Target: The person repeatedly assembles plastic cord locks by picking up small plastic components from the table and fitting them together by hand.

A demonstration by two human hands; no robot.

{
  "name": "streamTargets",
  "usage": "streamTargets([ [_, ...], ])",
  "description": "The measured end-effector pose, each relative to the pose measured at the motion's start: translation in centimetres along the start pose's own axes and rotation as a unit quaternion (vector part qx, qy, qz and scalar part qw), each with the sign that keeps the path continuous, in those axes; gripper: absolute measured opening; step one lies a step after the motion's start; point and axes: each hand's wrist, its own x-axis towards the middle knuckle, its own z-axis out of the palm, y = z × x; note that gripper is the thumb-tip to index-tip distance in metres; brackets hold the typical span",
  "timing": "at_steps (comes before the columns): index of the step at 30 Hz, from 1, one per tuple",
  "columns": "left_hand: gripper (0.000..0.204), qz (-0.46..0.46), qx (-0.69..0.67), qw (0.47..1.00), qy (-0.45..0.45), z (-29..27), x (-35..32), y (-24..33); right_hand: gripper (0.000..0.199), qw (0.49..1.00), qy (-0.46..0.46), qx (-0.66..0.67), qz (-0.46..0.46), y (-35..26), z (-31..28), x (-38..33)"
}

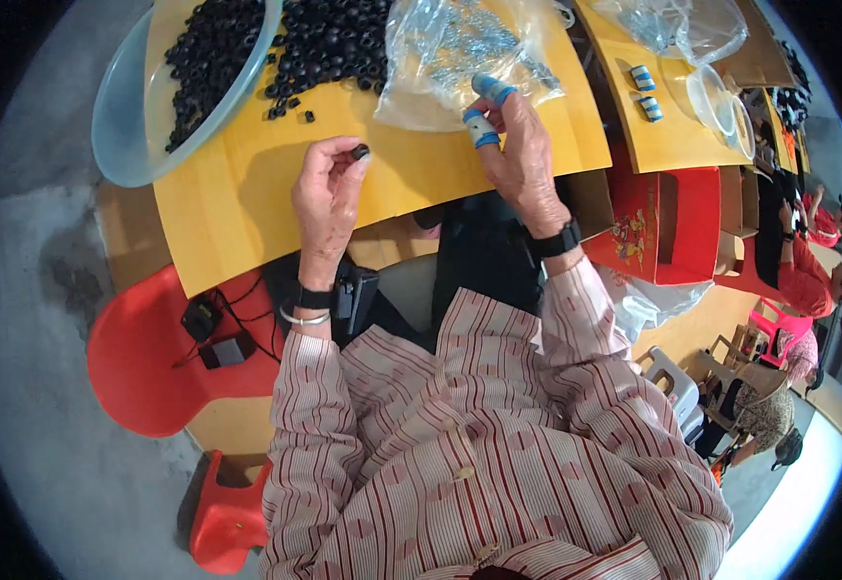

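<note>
Pinched between the thumb and fingertips of my left hand (327, 198) is a small black plastic piece (360, 152), held above the front part of the yellow table (411, 172). My right hand (520, 155) is at the near edge of a clear plastic bag (411, 97) full of small shiny metal pieces (484, 48). Blue-and-white wraps cover its thumb (480, 128) and forefinger (492, 88), which are apart with nothing visible between them. Its other fingers are curled and partly hidden. A heap of similar black pieces (336, 43) lies beyond my left hand.
A translucent basin (121, 145) of black pieces tilts at the table's left. Right of it all stands another yellow table (624, 106) with two blue-and-white rolls (650, 107). Below are a red carton (687, 227) and a red chair (141, 358) holding cables. Other people sit far right.
</note>
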Motion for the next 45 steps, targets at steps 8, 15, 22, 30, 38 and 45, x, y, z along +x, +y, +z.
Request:
streamTargets([
  [8, 0.019, -0.012, 0.033, 0.999, -0.036, -0.4, 0.1, 0.0, 0.027, 0.982, -0.166, 0.064, -0.059, -4.5, 0.3, 1.4],
  [15, 0.019, 0.004, 0.061, 0.996, -0.060, -0.4, 0.2, 0.1, 0.032, 0.971, -0.211, -0.015, -0.110, -4.6, 1.1, 2.0],
  [22, 0.018, 0.024, 0.053, 0.996, -0.068, -0.4, 0.1, 0.1, 0.035, 0.964, -0.218, -0.041, -0.148, -4.4, 1.4, 2.0],
  [30, 0.020, 0.042, 0.073, 0.993, -0.077, -0.3, 0.3, -0.1, 0.036, 0.948, -0.245, -0.134, -0.155, -5.4, 1.7, 2.8],
  [38, 0.016, -0.059, -0.041, 0.996, -0.058, -0.5, 0.2, -0.4, 0.035, 0.981, -0.179, 0.053, -0.049, -5.9, 0.7, 3.0],
  [45, 0.022, -0.071, -0.073, 0.993, -0.061, -0.9, 0.3, 0.6, 0.041, 0.976, -0.177, 0.089, -0.095, -6.0, 0.5, 1.9],
])
